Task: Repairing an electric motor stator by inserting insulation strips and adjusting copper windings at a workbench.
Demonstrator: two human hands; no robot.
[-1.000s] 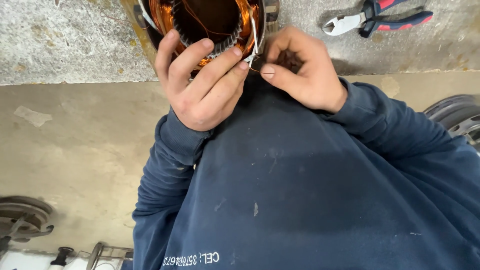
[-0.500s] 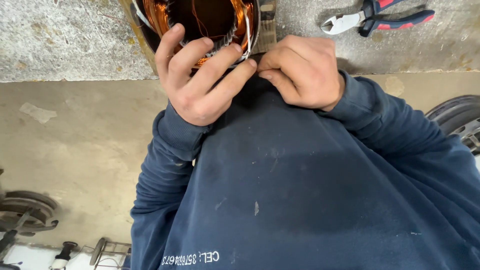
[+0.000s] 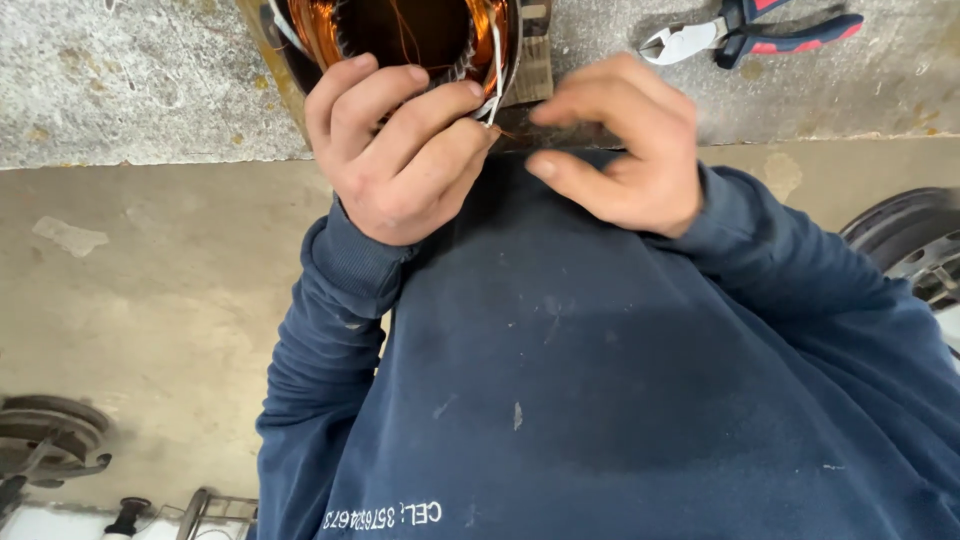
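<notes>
Your left hand (image 3: 400, 150) clamps the round copper-wound motor stator (image 3: 400, 35) at the grey stone desk (image 3: 130, 80) edge; your right hand (image 3: 625, 150), fingers loosely spread, tends a thin copper wire (image 3: 512, 134). Next, grip that strand firmly.

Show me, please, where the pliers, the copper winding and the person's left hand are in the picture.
pliers (image 3: 745, 30), head view, on the joint where the metal jaws meet the red and blue handles.
copper winding (image 3: 320, 25), head view, on the orange coil at its left side.
left hand (image 3: 400, 150), head view, on the knuckles.
</notes>
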